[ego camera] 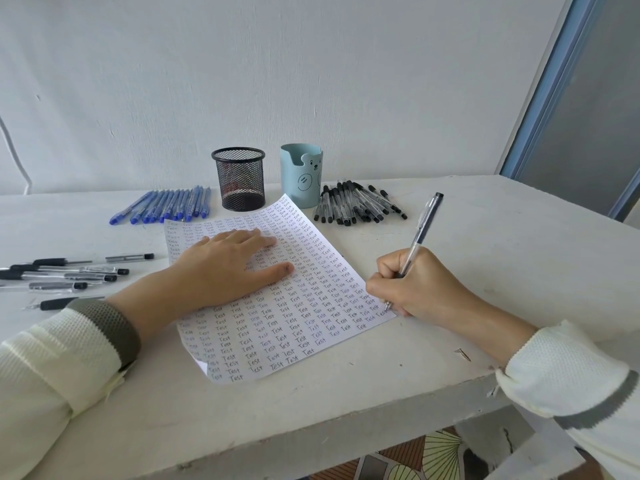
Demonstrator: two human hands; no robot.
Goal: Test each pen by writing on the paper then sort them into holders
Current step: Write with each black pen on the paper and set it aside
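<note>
Mesh holder point(239, 181), bear holder point(301, 178) stand behind paper point(277, 327).

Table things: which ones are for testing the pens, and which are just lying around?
For the job: pen in the right hand, paper under the left hand, mesh holder, bear holder, blue pens, black-capped pens, loose pens at left.
Just lying about: small dark scrap near the table edge.
</note>
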